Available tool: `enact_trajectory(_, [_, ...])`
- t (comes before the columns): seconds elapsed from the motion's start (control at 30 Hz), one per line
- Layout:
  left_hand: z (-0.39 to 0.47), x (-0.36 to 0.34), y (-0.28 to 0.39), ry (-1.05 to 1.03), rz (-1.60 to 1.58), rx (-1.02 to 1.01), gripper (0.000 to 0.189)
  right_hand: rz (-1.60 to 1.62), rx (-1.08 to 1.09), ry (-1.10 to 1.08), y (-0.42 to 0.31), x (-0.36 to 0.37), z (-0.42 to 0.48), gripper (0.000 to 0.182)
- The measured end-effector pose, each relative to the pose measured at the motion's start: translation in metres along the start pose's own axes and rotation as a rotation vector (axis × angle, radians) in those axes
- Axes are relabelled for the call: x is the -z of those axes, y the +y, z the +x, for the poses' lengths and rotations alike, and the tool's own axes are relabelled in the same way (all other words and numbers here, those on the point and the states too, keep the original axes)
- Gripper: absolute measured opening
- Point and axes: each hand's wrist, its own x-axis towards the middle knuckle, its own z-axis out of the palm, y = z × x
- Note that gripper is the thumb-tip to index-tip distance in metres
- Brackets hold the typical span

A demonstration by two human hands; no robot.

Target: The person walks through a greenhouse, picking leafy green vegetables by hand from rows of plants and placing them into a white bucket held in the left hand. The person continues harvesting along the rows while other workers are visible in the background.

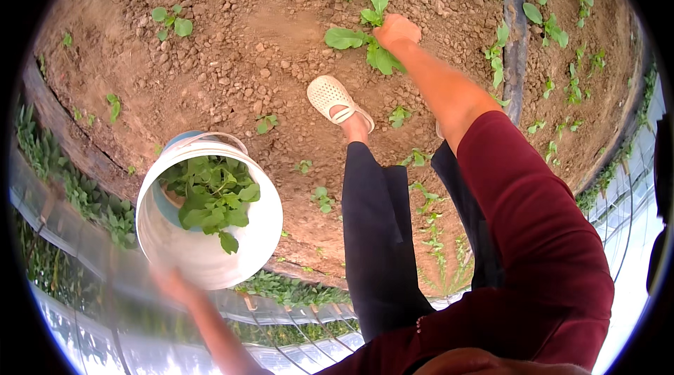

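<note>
My right hand (397, 31) is closed around the base of a leafy green seedling (378, 6), low over the soil. Broad leaves (382, 59) stick out on both sides of the fist. My left hand (175, 284) is motion-blurred at the near rim of a white plastic bucket (253, 248); whether its fingers grip the rim is unclear. The bucket's mouth faces up toward me, and a bunch of picked green leaves (218, 196) lies inside. Its pale handle (221, 136) rests over the far side of the rim.
Crumbly brown soil (226, 59) holds scattered seedlings (171, 22). A dark strip, perhaps an irrigation hose (515, 48), runs along the right. My foot in a cream perforated clog (331, 98) stands near the worked plant. Plastic sheeting (68, 248) and taller greenery (95, 201) border the bed.
</note>
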Motion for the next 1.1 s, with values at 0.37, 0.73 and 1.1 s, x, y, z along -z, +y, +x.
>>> enact_trajectory(0.37, [-0.006, -0.025, 0.034, -0.068, -0.141, 0.001, 0.065, 1.12, 0.281, 0.47, -0.007, 0.061, -0.044, 0.029])
enact_trajectory(0.73, [0.034, 0.009, 0.041, -0.144, -0.174, -0.048, 0.058, 0.582, 0.933, -0.299, -0.139, 0.066, -0.326, 0.044])
enact_trajectory(1.1, [0.137, -0.025, 0.156, 0.034, -0.24, 0.002, 0.062, 0.422, 0.401, 0.248, -0.094, 0.213, -0.014, 0.046])
